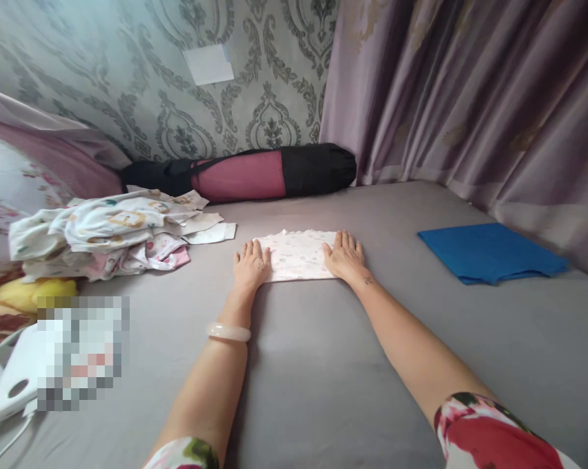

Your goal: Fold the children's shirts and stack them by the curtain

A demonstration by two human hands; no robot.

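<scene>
We have both hands palm down on the pale printed cloth, one per side. Left hand (252, 264): flat, fingers extended and slightly spread, covering the cloth's left end. Right hand (345, 254): same pose on the right end, thumb out toward the middle. Neither grips anything; we see contact only from above.

Cloth (298, 255): lies flat on the gray sheet (313, 365), straight ahead of us, between the hands. Roughly rectangular, wider than deep; near edge straight, far edge ruffled. Small print on pale pink.

Left of it, well apart from the left hand: a loose clothes pile (118, 228), pale printed pieces on top, pink-trimmed ones below. Just nearer to us, a yellow object (34, 293), too cut off to identify, then a white device (20, 365) with a dark oval and a cable. Item beside the device is pixelated, can't tell what it is.

Right side, well apart from the right hand: blue cloth (492, 253), lying flat.

Far edge: long black-and-pink bag (240, 176) against the patterned wall (269, 98). Purple curtain (450, 91) at right. White bangle (228, 332) on our left forearm.
</scene>
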